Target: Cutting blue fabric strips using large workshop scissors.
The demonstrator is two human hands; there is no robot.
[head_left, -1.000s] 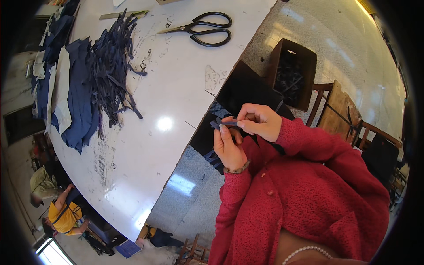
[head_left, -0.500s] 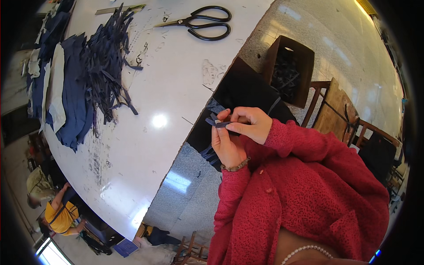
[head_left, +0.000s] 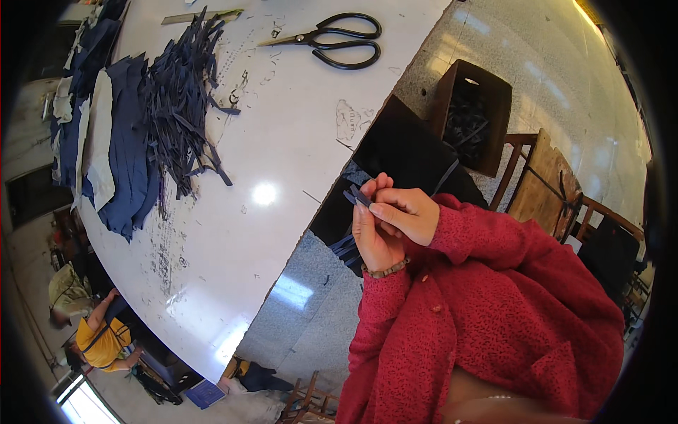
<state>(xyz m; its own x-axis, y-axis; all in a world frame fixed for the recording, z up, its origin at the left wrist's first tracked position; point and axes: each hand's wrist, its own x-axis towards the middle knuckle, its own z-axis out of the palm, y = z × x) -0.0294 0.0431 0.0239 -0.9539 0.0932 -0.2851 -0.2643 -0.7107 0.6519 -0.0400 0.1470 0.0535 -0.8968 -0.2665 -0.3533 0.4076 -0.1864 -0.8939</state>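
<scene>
Just off the table's edge, a small dark blue fabric strip point(head_left: 359, 196) is pinched between my two hands, its short ends sticking out past the fingertips. My left hand point(head_left: 378, 240), with a beaded bracelet at the wrist, grips it from below between thumb and fingers. From the right, my right hand point(head_left: 411, 213) closes on the same strip with thumb and forefinger; part of the strip is hidden under those fingers. Beneath the hands, black cloth point(head_left: 406, 145) covers my lap, and more dark strips point(head_left: 346, 247) lie beside my left wrist.
On the white table point(head_left: 282, 127) lie black-handled scissors point(head_left: 346, 41), a heap of dark blue strips point(head_left: 185, 106), stacked fabric pieces point(head_left: 127, 148) and a ruler point(head_left: 201, 17). A box of dark scraps point(head_left: 467, 116) and a wooden chair point(head_left: 544, 180) stand right. A person in yellow point(head_left: 104, 343) works beyond the table.
The view has shifted slightly, so the table's contents appear further right. My fingers have shifted on the strip: the right thumb and forefinger are nearer the left thumb, and its ends now point up-left.
</scene>
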